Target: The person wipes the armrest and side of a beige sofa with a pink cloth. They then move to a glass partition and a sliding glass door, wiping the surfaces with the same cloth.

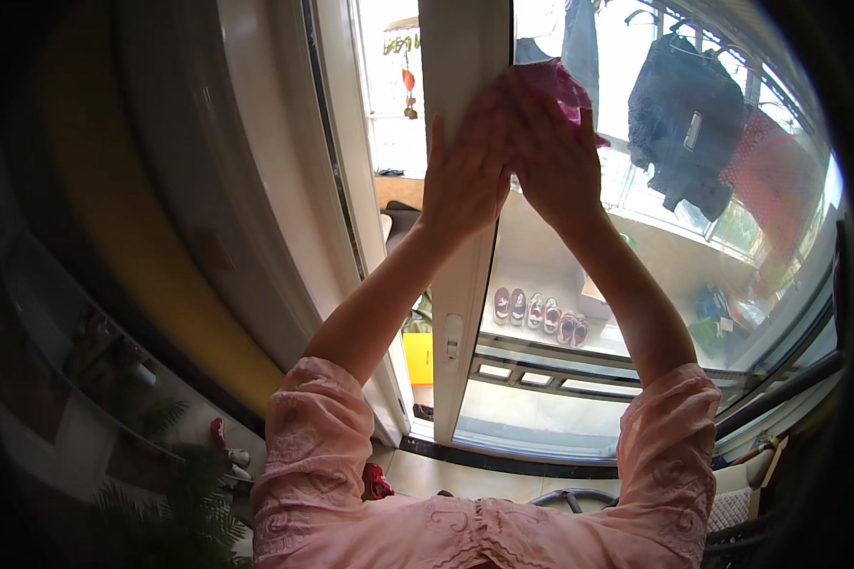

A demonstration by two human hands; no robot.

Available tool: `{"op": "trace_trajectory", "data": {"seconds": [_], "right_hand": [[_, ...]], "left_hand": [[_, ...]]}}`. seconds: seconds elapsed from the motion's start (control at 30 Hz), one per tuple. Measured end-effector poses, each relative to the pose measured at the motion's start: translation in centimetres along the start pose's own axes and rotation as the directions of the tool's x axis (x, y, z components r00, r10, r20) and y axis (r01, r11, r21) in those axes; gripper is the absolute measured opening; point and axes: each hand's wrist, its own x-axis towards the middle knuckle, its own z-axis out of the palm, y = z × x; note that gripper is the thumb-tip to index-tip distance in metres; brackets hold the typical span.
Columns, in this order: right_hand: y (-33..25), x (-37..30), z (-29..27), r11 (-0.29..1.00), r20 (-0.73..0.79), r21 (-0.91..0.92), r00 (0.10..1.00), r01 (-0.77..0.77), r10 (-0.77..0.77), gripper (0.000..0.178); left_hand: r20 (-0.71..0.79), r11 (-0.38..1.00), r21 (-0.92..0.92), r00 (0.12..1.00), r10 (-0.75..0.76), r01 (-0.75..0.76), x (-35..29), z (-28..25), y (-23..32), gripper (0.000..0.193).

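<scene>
Both my arms reach up to a white-framed sliding door point(463, 261). A pink-purple cloth point(565, 83) lies against the upper door, spanning the frame's edge and the glass. My right hand point(555, 161) holds the cloth there, its fingers laid over it and its thumb out to the side. Close against it, my left hand point(465, 175) is flat on the white frame, thumb pointing up and apart. The fingertips of both hands meet in shadow, so whether the left ones also touch the cloth is hard to tell. A recessed latch point(454, 337) sits lower on the frame.
Through the glass show hanging dark clothes point(688, 109), a red garment point(773, 175) and a row of shoes point(541, 315). A narrow gap left of the door reveals a yellow box point(417, 358). A leafy plant point(176, 507) stands at lower left; red shoes point(378, 482) lie on the floor.
</scene>
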Motion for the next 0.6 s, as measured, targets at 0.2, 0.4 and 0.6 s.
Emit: {"op": "trace_trajectory", "data": {"seconds": [0.2,0.4,0.6], "right_hand": [[-0.1,0.5,0.2,0.993,0.025,0.113,1.0,-0.017,0.014,0.04],[1.2,0.5,0.1,0.983,-0.014,0.181,0.999,-0.037,0.041,0.042],[1.2,1.9,-1.3,0.978,-0.003,0.209,1.0,-0.017,0.018,0.038]], "left_hand": [[0.08,0.992,0.127,0.997,-0.003,-0.007,-0.1,-0.6,0.0,0.053],[0.039,0.992,0.128,0.999,-0.021,0.016,0.6,-0.7,0.9,0.059],[0.126,0.973,0.226,0.989,-0.075,0.045,1.6,-2.9,1.4,0.062]]}}
